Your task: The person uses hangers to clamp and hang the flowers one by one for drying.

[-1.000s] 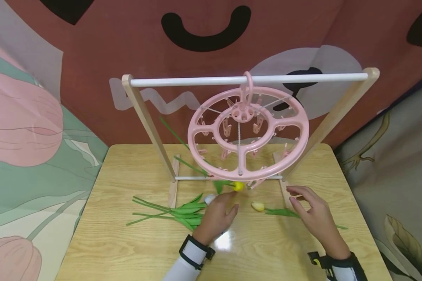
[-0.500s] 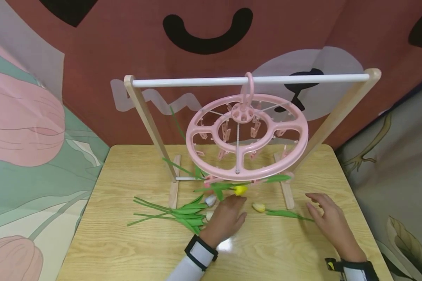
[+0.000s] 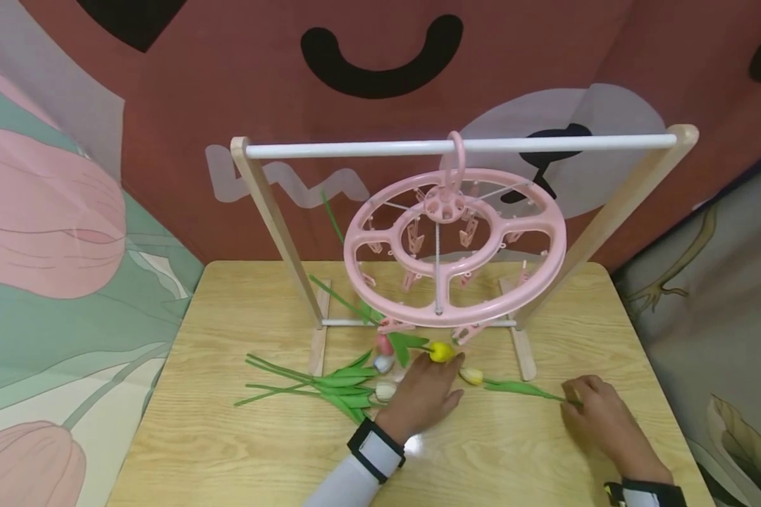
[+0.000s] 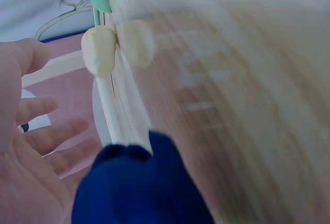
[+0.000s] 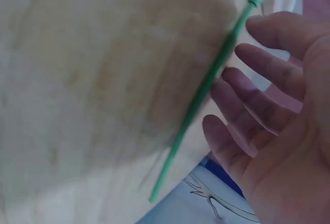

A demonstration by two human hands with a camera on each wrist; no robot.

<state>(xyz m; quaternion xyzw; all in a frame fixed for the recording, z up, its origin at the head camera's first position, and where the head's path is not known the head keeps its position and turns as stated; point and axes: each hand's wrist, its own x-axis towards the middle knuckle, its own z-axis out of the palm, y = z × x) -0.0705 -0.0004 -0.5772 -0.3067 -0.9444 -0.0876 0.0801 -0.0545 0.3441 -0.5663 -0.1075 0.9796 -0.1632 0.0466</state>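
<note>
The right hand (image 3: 599, 417), fingers loosely bent and apart, is at the stem (image 5: 192, 105) of the pale tulip (image 3: 520, 386), which lies on the bench (image 3: 482, 454) between the hands. The left hand (image 3: 423, 396), fingers spread, nears the yellow tulip (image 3: 442, 351). Beyond, a pink hanger (image 3: 444, 205) hangs from a white bar (image 3: 355, 149).

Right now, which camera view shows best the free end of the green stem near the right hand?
The right wrist view: there the green stem shows its free end uncovered, clear of the fingers. In the head view, the right hand covers it; the left wrist view does not show it.
</note>
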